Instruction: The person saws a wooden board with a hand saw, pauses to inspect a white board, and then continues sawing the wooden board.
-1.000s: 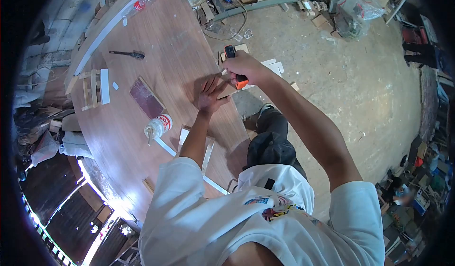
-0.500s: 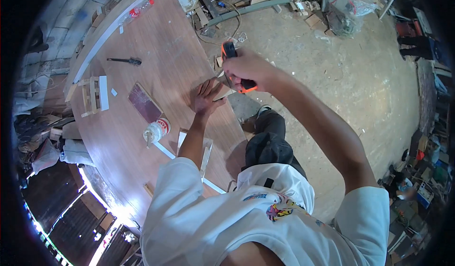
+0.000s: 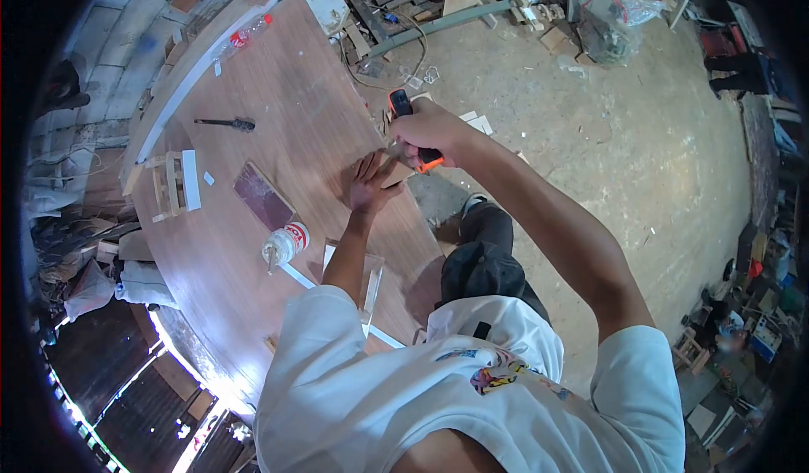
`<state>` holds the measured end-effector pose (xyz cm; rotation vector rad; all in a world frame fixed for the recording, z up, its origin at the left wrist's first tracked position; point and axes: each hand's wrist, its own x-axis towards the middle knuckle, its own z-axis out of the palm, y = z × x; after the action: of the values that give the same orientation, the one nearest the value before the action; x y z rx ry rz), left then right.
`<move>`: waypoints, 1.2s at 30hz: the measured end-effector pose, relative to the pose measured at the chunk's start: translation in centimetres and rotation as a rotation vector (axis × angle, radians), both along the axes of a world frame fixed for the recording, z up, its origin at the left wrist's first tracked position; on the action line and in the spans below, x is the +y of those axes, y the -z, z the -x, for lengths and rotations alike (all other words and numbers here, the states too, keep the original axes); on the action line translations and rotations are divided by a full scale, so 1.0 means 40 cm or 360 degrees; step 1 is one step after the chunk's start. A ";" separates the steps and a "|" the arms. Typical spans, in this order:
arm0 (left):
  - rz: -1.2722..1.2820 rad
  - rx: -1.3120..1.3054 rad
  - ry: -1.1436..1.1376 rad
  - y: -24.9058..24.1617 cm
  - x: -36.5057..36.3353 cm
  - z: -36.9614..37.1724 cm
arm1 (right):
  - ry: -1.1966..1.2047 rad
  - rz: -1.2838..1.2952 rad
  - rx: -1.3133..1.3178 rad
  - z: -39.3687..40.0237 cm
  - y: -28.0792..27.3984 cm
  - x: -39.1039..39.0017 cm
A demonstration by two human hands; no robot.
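Observation:
At the right edge of the wooden table (image 3: 286, 136), my left hand (image 3: 372, 185) lies with fingers spread on a small light board (image 3: 398, 174), pressing it to the tabletop. My right hand (image 3: 428, 136) is closed around the handle of a black and orange saw (image 3: 399, 102), just right of my left hand. The saw's blade is mostly hidden by my hands; its contact with the board is too small to make out.
On the table are a white glue jar (image 3: 285, 245), a reddish-brown board (image 3: 263, 196), a dark tool (image 3: 226, 124), a small wooden frame (image 3: 173, 185) and a plastic bottle (image 3: 244, 33). A bagged bundle (image 3: 613, 30) sits on the floor. A person's legs (image 3: 737, 72) show at right.
My right hand and the saw have moved slightly down and to the left. My left hand stays on the board. The whole view has shifted a little.

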<state>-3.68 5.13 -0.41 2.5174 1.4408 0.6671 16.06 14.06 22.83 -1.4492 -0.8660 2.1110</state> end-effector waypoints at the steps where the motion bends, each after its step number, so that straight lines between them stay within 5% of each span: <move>1: -0.0034 -0.0020 0.0005 0.005 0.006 0.001 | -0.0001 0.0002 0.0003 -0.004 -0.009 -0.002; 9: -0.0096 0.0006 -0.0044 0.014 0.013 -0.005 | 0.0012 -0.0033 0.0108 -0.015 -0.060 -0.011; 12: -0.0081 0.0013 -0.0061 0.009 -0.008 -0.004 | -0.0233 -0.0184 -0.0320 -0.005 0.072 -0.039; 15: -0.0057 -0.0020 -0.0089 0.010 0.003 -0.006 | 0.0027 -0.0155 -0.0242 0.053 0.256 -0.064; 26: 0.0010 -0.0115 -0.0033 0.002 0.007 -0.006 | 0.0028 0.0128 -0.0072 0.055 0.241 -0.028; 36: 0.0194 0.0014 -0.0063 -0.061 0.008 -0.011 | 0.0224 -0.0168 -0.0220 -0.002 0.214 -0.229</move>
<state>-3.23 5.46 2.05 2.4086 1.4901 0.5575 16.14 4.90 14.26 -1.5669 -0.8840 1.8534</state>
